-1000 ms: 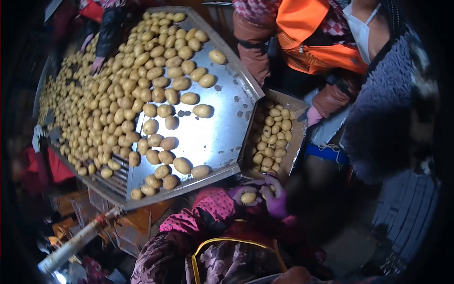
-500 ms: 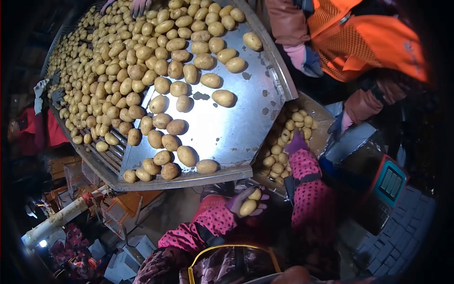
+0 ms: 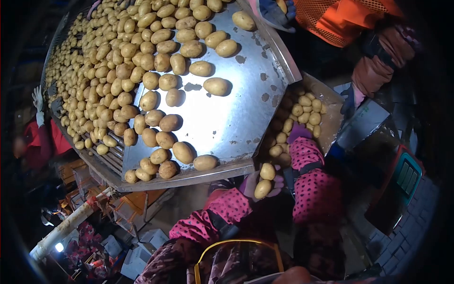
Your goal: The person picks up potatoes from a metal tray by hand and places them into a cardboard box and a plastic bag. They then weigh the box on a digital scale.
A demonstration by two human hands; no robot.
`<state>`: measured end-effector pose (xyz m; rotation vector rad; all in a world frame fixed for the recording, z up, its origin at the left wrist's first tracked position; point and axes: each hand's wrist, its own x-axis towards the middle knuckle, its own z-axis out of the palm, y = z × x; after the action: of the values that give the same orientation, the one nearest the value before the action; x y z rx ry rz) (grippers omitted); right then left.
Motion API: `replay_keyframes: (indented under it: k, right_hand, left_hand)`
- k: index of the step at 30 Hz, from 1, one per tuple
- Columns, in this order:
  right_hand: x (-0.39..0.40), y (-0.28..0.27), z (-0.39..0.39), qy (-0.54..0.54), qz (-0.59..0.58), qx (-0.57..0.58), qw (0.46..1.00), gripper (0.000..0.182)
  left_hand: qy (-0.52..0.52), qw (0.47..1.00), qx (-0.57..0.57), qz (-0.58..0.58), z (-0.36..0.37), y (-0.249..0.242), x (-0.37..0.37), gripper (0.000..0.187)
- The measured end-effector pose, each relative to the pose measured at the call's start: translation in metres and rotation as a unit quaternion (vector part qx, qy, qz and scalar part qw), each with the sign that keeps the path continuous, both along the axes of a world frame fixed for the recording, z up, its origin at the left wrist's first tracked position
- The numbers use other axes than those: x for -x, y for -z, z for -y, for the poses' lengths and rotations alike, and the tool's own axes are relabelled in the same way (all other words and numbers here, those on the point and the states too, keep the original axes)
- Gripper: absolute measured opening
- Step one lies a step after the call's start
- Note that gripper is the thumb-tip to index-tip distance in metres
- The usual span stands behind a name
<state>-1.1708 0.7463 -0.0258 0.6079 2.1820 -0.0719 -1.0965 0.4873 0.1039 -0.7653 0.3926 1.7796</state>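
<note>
My left hand (image 3: pixel 249 185), in a purple glove, is closed around two potatoes (image 3: pixel 263 189) just below the metal table's front edge. My right hand (image 3: pixel 299 133), gloved in purple too, reaches down into a cardboard box (image 3: pixel 332 97) at the table's right side. Small yellow potatoes (image 3: pixel 306 110) fill the box around it. The right fingers point away from me and are hidden, so their grip does not show. Many loose potatoes (image 3: pixel 183 152) lie on the sheet-metal table (image 3: pixel 208 128) in front of me.
A raised metal rim (image 3: pixel 227 169) borders the table. A co-worker in an orange vest (image 3: pixel 338 21) stands at the upper right, a gloved hand (image 3: pixel 349 102) near the box. Another gloved hand (image 3: pixel 39 102) is at far left. A teal-and-red device (image 3: pixel 406 177) stands at right.
My left hand has moved right and up with its potatoes, closer to the box. My right hand stays inside the box. The orange-vested co-worker has shifted, and the view has turned slightly.
</note>
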Motion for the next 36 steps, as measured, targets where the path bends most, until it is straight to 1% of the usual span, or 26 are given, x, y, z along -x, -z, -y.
replay_keyframes:
  k: [2,3,6,8,9,10,11,12,14,15,18,19,21,24,27,30,31,32,33,34,35,36]
  right_hand:
    - [-0.002,0.003,0.001,-0.005,0.008,0.014,1.0,0.069]
    - [0.0,0.005,0.001,-0.01,0.009,0.022,1.0,0.065]
    - [-0.006,0.003,-0.001,-0.006,-0.02,0.072,0.997,0.054]
    - [-0.018,-0.008,-0.007,0.052,-0.09,0.15,0.983,0.046]
    - [-0.027,-0.019,-0.013,0.104,-0.137,0.202,0.964,0.042]
    - [-0.038,-0.03,-0.016,0.173,-0.208,0.244,0.931,0.038]
    - [-0.055,-0.042,-0.018,0.248,-0.289,0.299,0.875,0.037]
    - [-0.074,-0.053,-0.019,0.317,-0.363,0.349,0.804,0.036]
    - [-0.105,-0.071,-0.016,0.445,-0.376,0.402,0.707,0.032]
    - [-0.118,-0.08,-0.014,0.504,-0.381,0.424,0.649,0.03]
    - [-0.13,-0.15,0.018,0.592,-0.374,0.397,0.594,0.037]
    - [-0.142,-0.151,0.019,0.648,-0.348,0.42,0.531,0.041]
    - [-0.157,-0.147,0.024,0.744,-0.286,0.461,0.389,0.05]
    - [-0.16,-0.141,0.037,0.757,-0.303,0.452,0.361,0.061]
    - [-0.156,-0.145,0.043,0.762,-0.322,0.444,0.345,0.059]
    - [-0.157,-0.165,0.056,0.704,-0.407,0.417,0.407,0.054]
    - [-0.156,-0.168,0.068,0.614,-0.485,0.373,0.498,0.053]
    - [-0.153,-0.172,0.084,0.509,-0.553,0.319,0.577,0.053]
    - [-0.151,-0.176,0.095,0.391,-0.608,0.258,0.641,0.053]
    - [-0.15,-0.182,0.099,0.278,-0.603,0.228,0.712,0.053]
    - [-0.15,-0.19,0.102,0.16,-0.587,0.193,0.77,0.054]
    - [-0.152,-0.196,0.104,0.04,-0.559,0.155,0.813,0.056]
  left_hand:
    - [0.039,0.997,0.066,0.003,-0.006,-0.005,0.006,0.061]
    - [0.038,0.997,0.065,-0.005,-0.007,0.002,0.003,0.063]
    - [0.004,0.996,0.083,0.019,-0.019,-0.004,0.003,0.069]
    - [-0.025,0.996,0.087,0.017,-0.025,-0.003,0.004,0.072]
    - [-0.04,0.996,0.084,0.01,-0.03,0.003,0.001,0.073]
    - [-0.054,0.995,0.079,0.005,-0.035,0.008,-0.003,0.074]
    - [-0.073,0.993,0.08,-0.041,-0.04,0.008,-0.005,0.073]
    - [-0.09,0.993,0.054,-0.044,-0.046,0.009,-0.006,0.07]
    - [-0.126,0.991,0.003,-0.051,-0.058,0.019,-0.003,0.064]
    - [-0.143,0.987,-0.008,-0.076,-0.065,0.03,-0.007,0.063]
    - [-0.109,0.99,0.017,-0.083,-0.079,0.014,0.0,0.075]
    - [-0.11,0.992,0.009,-0.059,-0.079,0.019,-0.003,0.075]
    - [-0.115,0.992,-0.001,-0.045,-0.074,0.02,-0.004,0.074]
    - [-0.108,0.993,-0.008,-0.056,-0.07,0.019,0.0,0.068]
    - [-0.114,0.992,0.021,-0.057,-0.073,0.012,0.005,0.062]
    - [-0.123,0.99,0.053,-0.043,-0.075,0.001,0.004,0.057]
    - [-0.124,0.99,0.055,-0.033,-0.076,-0.002,0.003,0.055]
    - [-0.125,0.99,0.056,-0.024,-0.077,-0.003,0.001,0.054]
    - [-0.135,0.989,0.037,-0.049,-0.078,0.004,-0.004,0.055]
    - [-0.144,0.987,0.016,-0.075,-0.078,0.019,-0.012,0.057]
    - [-0.153,0.983,-0.004,-0.1,-0.075,0.035,-0.022,0.059]
    - [-0.218,0.974,-0.05,0.029,-0.072,0.041,-0.027,0.055]
